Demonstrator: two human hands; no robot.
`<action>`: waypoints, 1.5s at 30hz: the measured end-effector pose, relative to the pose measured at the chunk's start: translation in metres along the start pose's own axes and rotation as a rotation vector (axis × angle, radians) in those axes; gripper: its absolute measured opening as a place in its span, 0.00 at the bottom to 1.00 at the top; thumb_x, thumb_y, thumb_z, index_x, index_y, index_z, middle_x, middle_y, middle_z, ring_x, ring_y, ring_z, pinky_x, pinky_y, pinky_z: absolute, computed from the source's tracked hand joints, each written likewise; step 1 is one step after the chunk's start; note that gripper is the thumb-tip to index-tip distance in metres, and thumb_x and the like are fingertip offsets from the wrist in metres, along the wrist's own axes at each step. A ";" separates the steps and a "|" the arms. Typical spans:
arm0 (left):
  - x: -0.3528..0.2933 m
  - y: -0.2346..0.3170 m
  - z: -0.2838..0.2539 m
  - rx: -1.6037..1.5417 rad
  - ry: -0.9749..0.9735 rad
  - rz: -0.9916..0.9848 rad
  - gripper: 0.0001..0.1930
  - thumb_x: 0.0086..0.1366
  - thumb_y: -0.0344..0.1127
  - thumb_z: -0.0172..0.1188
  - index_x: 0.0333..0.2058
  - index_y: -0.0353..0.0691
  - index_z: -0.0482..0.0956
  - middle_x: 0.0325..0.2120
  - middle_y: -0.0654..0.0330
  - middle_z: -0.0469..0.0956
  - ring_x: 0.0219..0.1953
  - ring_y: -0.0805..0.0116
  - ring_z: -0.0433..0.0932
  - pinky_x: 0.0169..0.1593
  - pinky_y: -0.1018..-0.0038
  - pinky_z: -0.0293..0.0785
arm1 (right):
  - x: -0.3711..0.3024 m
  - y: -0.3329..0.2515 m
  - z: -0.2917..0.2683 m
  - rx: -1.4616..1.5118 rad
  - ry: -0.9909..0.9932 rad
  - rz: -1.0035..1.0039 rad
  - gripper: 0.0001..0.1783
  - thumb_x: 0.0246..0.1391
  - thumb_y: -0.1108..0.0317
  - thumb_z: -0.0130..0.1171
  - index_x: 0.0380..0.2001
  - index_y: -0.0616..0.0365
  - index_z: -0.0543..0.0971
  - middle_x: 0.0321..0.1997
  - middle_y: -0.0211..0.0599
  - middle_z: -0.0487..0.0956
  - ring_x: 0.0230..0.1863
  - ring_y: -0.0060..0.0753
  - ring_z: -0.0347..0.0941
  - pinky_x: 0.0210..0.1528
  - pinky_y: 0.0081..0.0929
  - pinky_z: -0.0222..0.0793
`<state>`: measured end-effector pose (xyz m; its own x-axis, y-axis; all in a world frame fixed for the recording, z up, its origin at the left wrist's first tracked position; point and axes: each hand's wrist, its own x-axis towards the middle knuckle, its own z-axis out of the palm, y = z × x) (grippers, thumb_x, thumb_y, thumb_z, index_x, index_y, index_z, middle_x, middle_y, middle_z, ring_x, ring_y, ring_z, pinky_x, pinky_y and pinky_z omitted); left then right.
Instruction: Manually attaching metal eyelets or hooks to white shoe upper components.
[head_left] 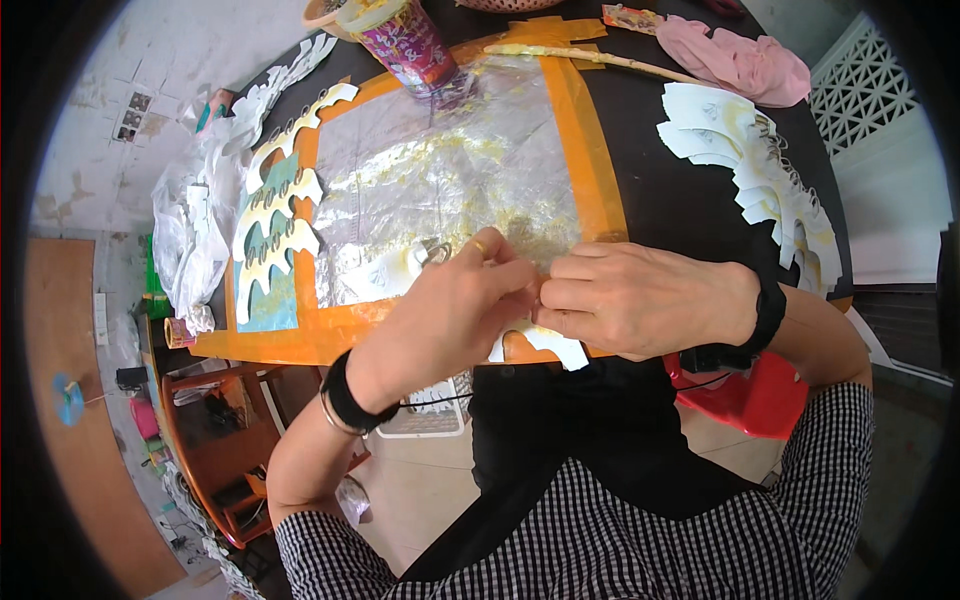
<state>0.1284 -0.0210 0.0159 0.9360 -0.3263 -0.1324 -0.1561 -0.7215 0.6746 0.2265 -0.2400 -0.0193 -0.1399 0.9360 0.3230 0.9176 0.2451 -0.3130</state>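
Observation:
At the near edge of the table, my left hand (465,300) and my right hand (640,295) meet with fingers pinched together. Below their fingertips shows a white scalloped card (550,342), which both seem to grip; its upper part is hidden. Just beyond my left hand, another white card piece (385,275) lies flat, with metal rings (437,252) at its right end. Under the hands spreads a clear plastic sheet (440,160) smeared yellow, edged with orange tape (590,150).
Ringed white cards (275,245) lie in rows at left, beside a crumpled plastic bag (190,240). A stack of similar cards (750,165) fans out at right. Farther back are a purple cup (405,45), a yellow-smeared stick (590,58) and a pink cloth (735,60).

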 end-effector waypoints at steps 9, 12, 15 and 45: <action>-0.041 -0.003 0.044 0.158 0.343 0.042 0.16 0.52 0.19 0.66 0.39 0.43 0.81 0.39 0.58 0.72 0.33 0.59 0.83 0.29 0.65 0.78 | 0.000 -0.004 0.000 0.028 0.013 0.054 0.08 0.52 0.71 0.58 0.35 0.63 0.77 0.37 0.35 0.72 0.41 0.35 0.71 0.46 0.31 0.71; -0.045 -0.002 0.056 0.113 0.448 0.014 0.16 0.53 0.18 0.66 0.40 0.42 0.82 0.38 0.58 0.72 0.32 0.61 0.82 0.30 0.67 0.79 | 0.001 -0.005 0.000 0.048 0.011 0.084 0.11 0.52 0.70 0.59 0.39 0.63 0.77 0.38 0.36 0.72 0.42 0.35 0.72 0.46 0.31 0.71; -0.047 0.001 0.057 0.043 0.498 -0.047 0.14 0.56 0.17 0.65 0.40 0.40 0.82 0.38 0.56 0.71 0.31 0.60 0.82 0.32 0.68 0.79 | 0.003 -0.007 -0.002 0.057 -0.015 0.088 0.15 0.52 0.67 0.63 0.42 0.62 0.77 0.40 0.35 0.73 0.44 0.34 0.72 0.47 0.32 0.70; -0.029 0.022 0.081 0.081 0.696 -0.315 0.10 0.56 0.24 0.66 0.32 0.34 0.73 0.44 0.50 0.73 0.41 0.50 0.76 0.38 0.59 0.75 | 0.009 -0.021 0.007 -0.193 0.054 0.080 0.07 0.53 0.68 0.61 0.26 0.60 0.78 0.31 0.32 0.69 0.38 0.30 0.68 0.41 0.28 0.65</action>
<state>0.0722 -0.0762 -0.0243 0.9187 0.3426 0.1964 0.1534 -0.7679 0.6219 0.2031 -0.2346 -0.0157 -0.0485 0.9345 0.3527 0.9799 0.1130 -0.1645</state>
